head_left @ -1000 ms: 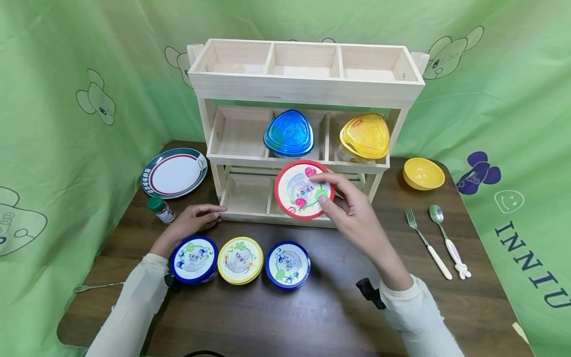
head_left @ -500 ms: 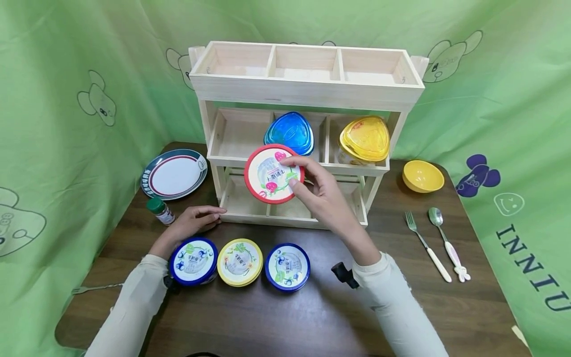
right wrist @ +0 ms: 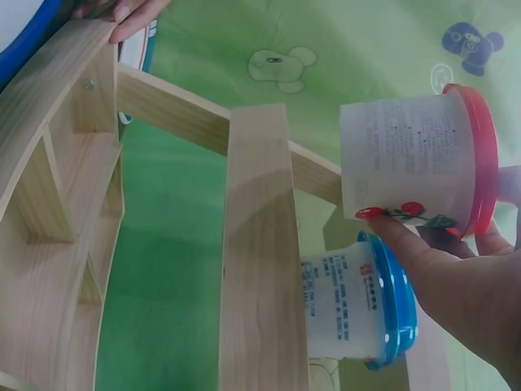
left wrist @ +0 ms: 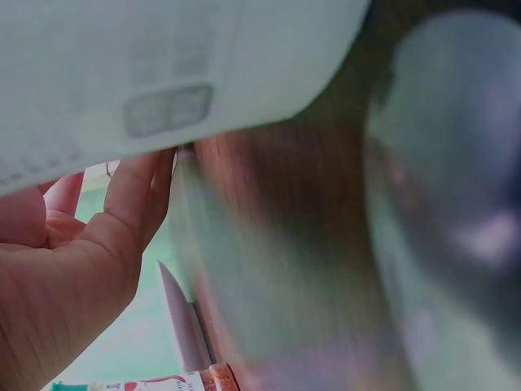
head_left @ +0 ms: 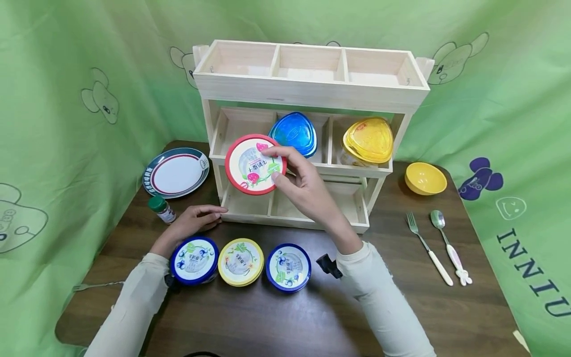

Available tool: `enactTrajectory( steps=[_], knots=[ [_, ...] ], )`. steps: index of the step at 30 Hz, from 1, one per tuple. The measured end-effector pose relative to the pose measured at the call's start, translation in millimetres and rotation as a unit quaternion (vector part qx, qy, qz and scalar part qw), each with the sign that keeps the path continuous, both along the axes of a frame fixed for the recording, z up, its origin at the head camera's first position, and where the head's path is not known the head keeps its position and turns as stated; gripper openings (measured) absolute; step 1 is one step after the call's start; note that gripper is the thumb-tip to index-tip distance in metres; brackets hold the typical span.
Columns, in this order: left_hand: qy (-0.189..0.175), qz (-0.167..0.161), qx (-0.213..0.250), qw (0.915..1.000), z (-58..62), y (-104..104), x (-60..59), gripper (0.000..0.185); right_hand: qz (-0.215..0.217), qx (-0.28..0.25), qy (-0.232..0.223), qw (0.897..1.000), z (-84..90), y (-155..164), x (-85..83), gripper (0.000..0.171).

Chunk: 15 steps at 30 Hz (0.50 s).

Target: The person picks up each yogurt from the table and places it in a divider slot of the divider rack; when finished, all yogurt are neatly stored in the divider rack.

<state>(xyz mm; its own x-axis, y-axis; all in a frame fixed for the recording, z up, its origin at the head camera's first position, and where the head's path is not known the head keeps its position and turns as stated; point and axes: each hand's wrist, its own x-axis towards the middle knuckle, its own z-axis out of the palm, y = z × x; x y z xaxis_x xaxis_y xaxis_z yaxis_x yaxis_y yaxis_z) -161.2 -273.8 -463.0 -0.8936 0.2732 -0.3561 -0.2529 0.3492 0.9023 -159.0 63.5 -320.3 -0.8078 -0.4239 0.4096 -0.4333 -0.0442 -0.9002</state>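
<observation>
My right hand [head_left: 308,191] holds a round white tub with a red strawberry lid [head_left: 245,163], thumb and fingers at the lid side. It is raised before the left part of the wooden shelf rack [head_left: 312,89], overlapping the middle tier. In the right wrist view, the tub's printed side [right wrist: 407,155] lies above a blue-lidded container [right wrist: 346,305]. My left hand [head_left: 196,220] rests its fingertips on the bottom tier's front left corner. Two blue-lidded tubs [head_left: 194,260] and a yellow-lidded one [head_left: 241,263] stand in a row on the table.
A yellow-lidded container [head_left: 370,139] sits in the middle tier's right compartment. Left of the rack are a plate [head_left: 176,173] and a green-capped shaker [head_left: 161,209]. To the right lie a yellow bowl [head_left: 426,179], a fork [head_left: 430,250] and a spoon [head_left: 451,248].
My right hand has carried the red-lidded tub leftward and upward, from before the rack's lower middle to its left part. The left hand has stayed at the corner.
</observation>
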Motion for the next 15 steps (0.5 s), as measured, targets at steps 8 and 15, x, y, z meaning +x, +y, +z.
enactTrajectory(
  steps=[8, 15],
  knots=[
    [0.013, -0.019, 0.023, 0.9995, -1.9, -4.3, -1.2, 0.038, 0.024, -0.020, -0.004, 0.999, 2.0, -15.7, -8.9, 0.042],
    [0.032, -0.058, 0.068, 0.9955, -9.1, -13.6, -5.5, 0.036, 0.025, -0.028, -0.003, 0.999, 8.6, -32.9, -15.7, 0.042]
  ],
)
